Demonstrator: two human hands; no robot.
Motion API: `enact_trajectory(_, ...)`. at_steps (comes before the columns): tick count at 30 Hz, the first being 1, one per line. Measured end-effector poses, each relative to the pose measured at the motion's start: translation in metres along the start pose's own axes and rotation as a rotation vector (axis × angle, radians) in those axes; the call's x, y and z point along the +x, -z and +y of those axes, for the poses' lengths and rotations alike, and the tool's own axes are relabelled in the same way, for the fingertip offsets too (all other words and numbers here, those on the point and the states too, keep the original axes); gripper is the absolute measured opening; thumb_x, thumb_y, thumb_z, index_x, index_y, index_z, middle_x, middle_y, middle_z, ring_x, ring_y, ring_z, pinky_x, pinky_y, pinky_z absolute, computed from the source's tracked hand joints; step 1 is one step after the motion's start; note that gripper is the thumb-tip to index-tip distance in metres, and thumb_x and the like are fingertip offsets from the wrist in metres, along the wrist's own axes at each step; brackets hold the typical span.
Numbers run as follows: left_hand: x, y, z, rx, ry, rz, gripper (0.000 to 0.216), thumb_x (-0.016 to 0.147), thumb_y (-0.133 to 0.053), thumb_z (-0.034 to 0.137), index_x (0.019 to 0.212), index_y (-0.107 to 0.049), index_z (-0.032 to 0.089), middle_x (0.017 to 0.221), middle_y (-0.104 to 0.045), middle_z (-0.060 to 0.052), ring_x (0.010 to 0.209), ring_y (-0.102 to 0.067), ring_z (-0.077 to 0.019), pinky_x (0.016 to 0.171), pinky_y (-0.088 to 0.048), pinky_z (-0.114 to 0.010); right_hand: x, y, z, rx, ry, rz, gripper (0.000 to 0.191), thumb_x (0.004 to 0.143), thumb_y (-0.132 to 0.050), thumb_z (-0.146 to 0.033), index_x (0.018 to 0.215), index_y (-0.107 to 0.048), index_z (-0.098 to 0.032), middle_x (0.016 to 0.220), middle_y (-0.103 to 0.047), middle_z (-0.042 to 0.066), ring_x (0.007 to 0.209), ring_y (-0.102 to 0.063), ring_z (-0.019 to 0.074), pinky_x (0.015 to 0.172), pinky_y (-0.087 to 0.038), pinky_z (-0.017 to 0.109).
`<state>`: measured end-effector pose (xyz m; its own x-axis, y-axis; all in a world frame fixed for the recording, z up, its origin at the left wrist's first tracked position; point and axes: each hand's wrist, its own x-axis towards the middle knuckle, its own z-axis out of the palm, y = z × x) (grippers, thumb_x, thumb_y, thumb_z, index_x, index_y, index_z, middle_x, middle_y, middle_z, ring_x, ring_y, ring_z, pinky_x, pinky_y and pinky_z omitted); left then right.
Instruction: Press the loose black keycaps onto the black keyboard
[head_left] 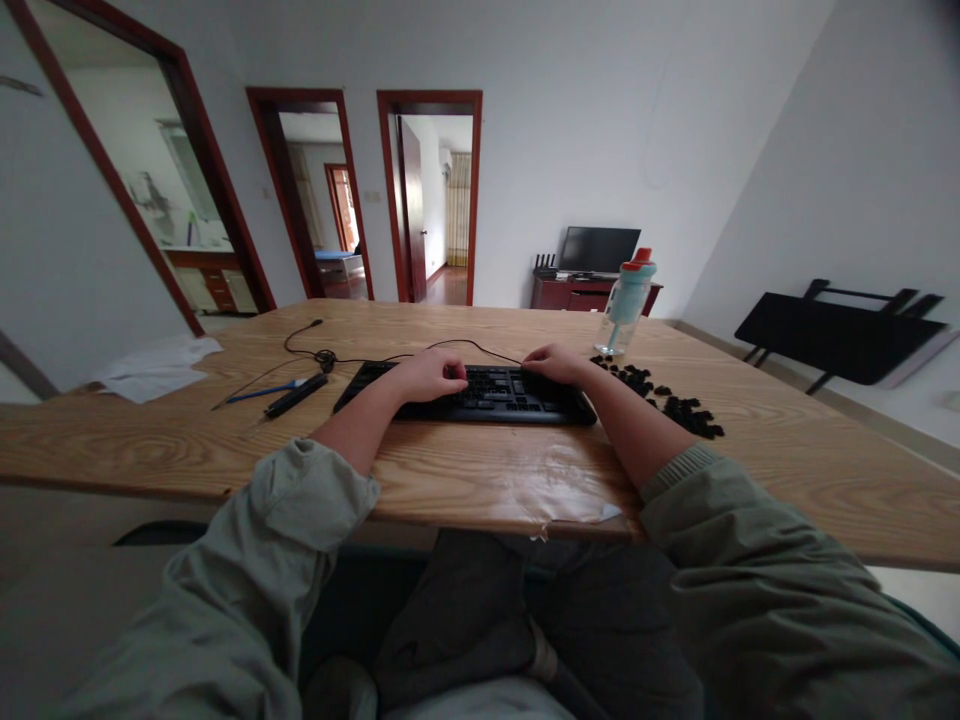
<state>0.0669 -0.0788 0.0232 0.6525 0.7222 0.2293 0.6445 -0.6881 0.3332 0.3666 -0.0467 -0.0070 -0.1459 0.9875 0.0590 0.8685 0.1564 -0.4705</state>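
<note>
A black keyboard [491, 398] lies on the wooden table in front of me, with gaps among its keys where keycaps are off. My left hand [433, 376] rests over its left-middle part, fingers curled in and thumb close to the index finger at the keys. Anything between those fingertips is too small or hidden to make out. At the far edge, right of the middle, my right hand [559, 363] has its fingertips pressed together, touching the keyboard; what they pinch is hidden. Loose black keycaps [686, 412] lie scattered beside my right forearm.
A clear bottle [622, 305] with a red lid stands behind the keycaps. Left of the keyboard lie a black-handled tool [296, 396], a blue pen-like stick [262, 391] and a thin cable [325, 357]. White paper [157, 368] sits at the table's [450, 470] left end.
</note>
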Motion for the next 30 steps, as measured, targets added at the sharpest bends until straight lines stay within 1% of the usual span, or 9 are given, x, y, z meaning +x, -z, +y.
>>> enact_trajectory(4,0.000,0.001,0.002,-0.002,-0.005,-0.024,0.022,0.081,-0.061,0.037,0.086,-0.071,0.019,0.085,-0.072,-0.003,0.076,-0.063,-0.0170,0.070,-0.046,-0.027,0.006,-0.001,-0.001,-0.013,0.021,-0.041,0.027,0.092,-0.056,-0.038,0.097,-0.073,-0.018,0.094,-0.075,0.005,0.083,-0.064,0.0188,0.072,-0.046,0.026)
enact_trajectory(7,0.000,0.000,0.002,-0.006,0.001,-0.027,0.022,0.081,-0.061,0.037,0.087,-0.071,0.018,0.085,-0.072,-0.003,0.075,-0.063,-0.0168,0.069,-0.046,-0.027,0.006,-0.002,-0.003,-0.051,0.038,-0.036,0.026,0.093,-0.056,-0.037,0.102,-0.071,-0.017,0.099,-0.074,0.007,0.086,-0.064,0.0191,0.072,-0.045,0.026)
enact_trajectory(11,0.000,0.000,0.000,-0.003,-0.003,-0.028,0.023,0.081,-0.060,0.037,0.087,-0.071,0.018,0.085,-0.072,-0.003,0.076,-0.062,-0.0168,0.070,-0.045,-0.027,0.002,-0.002,-0.004,-0.095,0.008,-0.011,0.027,0.095,-0.054,-0.035,0.107,-0.069,-0.016,0.105,-0.074,0.009,0.090,-0.064,0.0197,0.073,-0.045,0.026)
enact_trajectory(16,-0.001,0.001,0.001,0.002,0.019,-0.039,0.024,0.081,-0.060,0.038,0.088,-0.071,0.018,0.086,-0.072,-0.003,0.077,-0.063,-0.0171,0.071,-0.045,-0.027,-0.005,-0.003,-0.008,-0.132,-0.030,0.029,0.030,0.096,-0.053,-0.038,0.107,-0.070,-0.016,0.105,-0.074,0.010,0.090,-0.066,0.0200,0.075,-0.046,0.026)
enact_trajectory(20,-0.002,0.002,0.001,-0.001,0.031,-0.039,0.024,0.082,-0.060,0.037,0.089,-0.071,0.017,0.085,-0.072,-0.003,0.074,-0.062,-0.0163,0.069,-0.045,-0.026,-0.007,-0.002,-0.012,-0.143,-0.052,0.028,0.030,0.097,-0.053,-0.036,0.108,-0.071,-0.015,0.107,-0.074,0.010,0.091,-0.066,0.0199,0.075,-0.047,0.025)
enact_trajectory(25,-0.002,0.002,0.000,0.001,0.022,-0.036,0.022,0.082,-0.061,0.037,0.088,-0.071,0.018,0.085,-0.071,-0.002,0.074,-0.061,-0.0160,0.068,-0.044,-0.026,-0.009,-0.003,-0.003,-0.097,-0.019,0.039,0.029,0.096,-0.054,-0.038,0.105,-0.071,-0.016,0.103,-0.075,0.010,0.089,-0.067,0.0195,0.073,-0.047,0.025)
enact_trajectory(30,-0.004,0.003,0.002,0.007,0.036,-0.045,0.023,0.082,-0.062,0.036,0.089,-0.071,0.017,0.085,-0.071,-0.003,0.074,-0.061,-0.0156,0.069,-0.044,-0.025,-0.009,-0.004,0.007,0.045,0.047,0.024,0.027,0.094,-0.058,-0.037,0.104,-0.070,-0.014,0.101,-0.075,0.010,0.086,-0.067,0.0183,0.071,-0.049,0.024)
